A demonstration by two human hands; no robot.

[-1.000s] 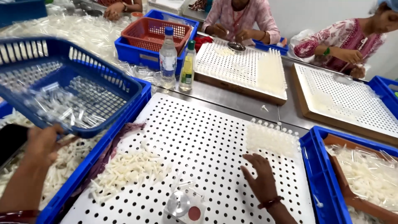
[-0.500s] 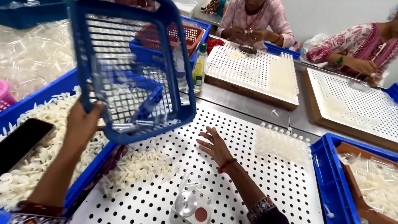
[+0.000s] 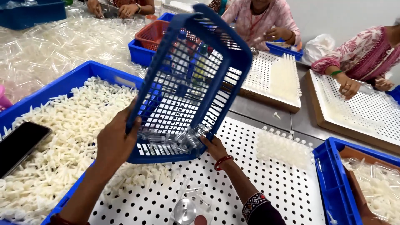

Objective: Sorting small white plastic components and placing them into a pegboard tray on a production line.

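While the blue mesh basket is tipped steeply on edge above the white perforated board, the left hand has its grip clenched around the basket's lower left rim and the right hand presses its fingers against the lower right corner, so both hands bear the basket between them. A small cluster of clear plastic tubes has gathered at the lowest edge of the basket, just inside the rim; most of the mesh above them looks bare, so by my judgement the basket is nearly emptied, with only this last handful left to come out. A few clear tubes already lie loose on the board below, beside a round metal lid. A heap of white plastic stoppers lies on the board just under the basket, and a block of white pieces stands upright in the board's holes at its far right, leaving most holes unfilled. To the left, a large blue crate holds many more white stoppers, with a dark phone lying on top. Across the steel surface, other people's hands work at similar boards.
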